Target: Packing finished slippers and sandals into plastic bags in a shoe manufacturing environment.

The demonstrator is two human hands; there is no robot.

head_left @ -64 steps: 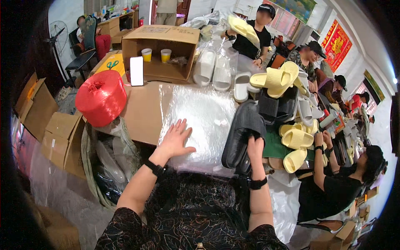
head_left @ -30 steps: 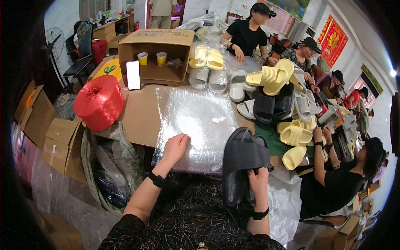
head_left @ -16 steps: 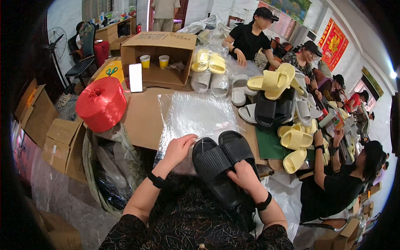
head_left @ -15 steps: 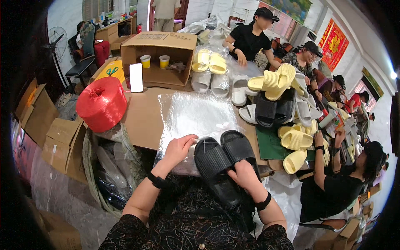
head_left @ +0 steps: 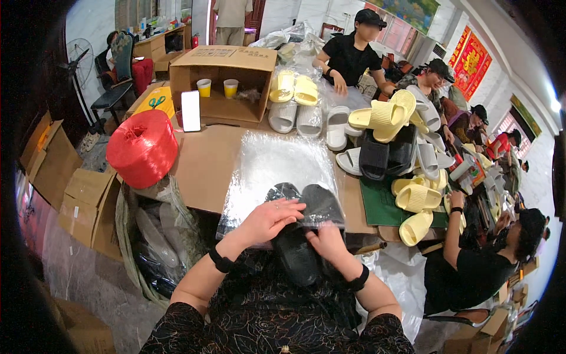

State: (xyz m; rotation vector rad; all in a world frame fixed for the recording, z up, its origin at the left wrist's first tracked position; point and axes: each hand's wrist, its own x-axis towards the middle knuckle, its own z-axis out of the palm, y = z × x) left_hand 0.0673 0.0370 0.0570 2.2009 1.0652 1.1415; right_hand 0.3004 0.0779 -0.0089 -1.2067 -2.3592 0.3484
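A pair of black slippers (head_left: 296, 259) lies side by side in front of me, toe ends under the film of a clear plastic bag (head_left: 286, 156). My left hand (head_left: 268, 221) rests over the left slipper near the bag's mouth, its fingers stretched out and close together. My right hand (head_left: 328, 243) is closed on the slippers at their right side, by the bag's edge; its fingertips are partly hidden. The heel ends stick out of the bag toward my body.
A red twine roll (head_left: 141, 148), white-screened phone (head_left: 191, 111) and cardboard box (head_left: 268, 82) with two cups stand left and beyond. Yellow slippers (head_left: 418, 197) and black slippers (head_left: 374, 154) pile up on the right. A co-worker (head_left: 483, 259) sits at right; others work farther back.
The black slippers have moved forward, toes now under the bag's film. My left hand has shifted right onto them from the bag's edge, and my right hand has moved slightly left.
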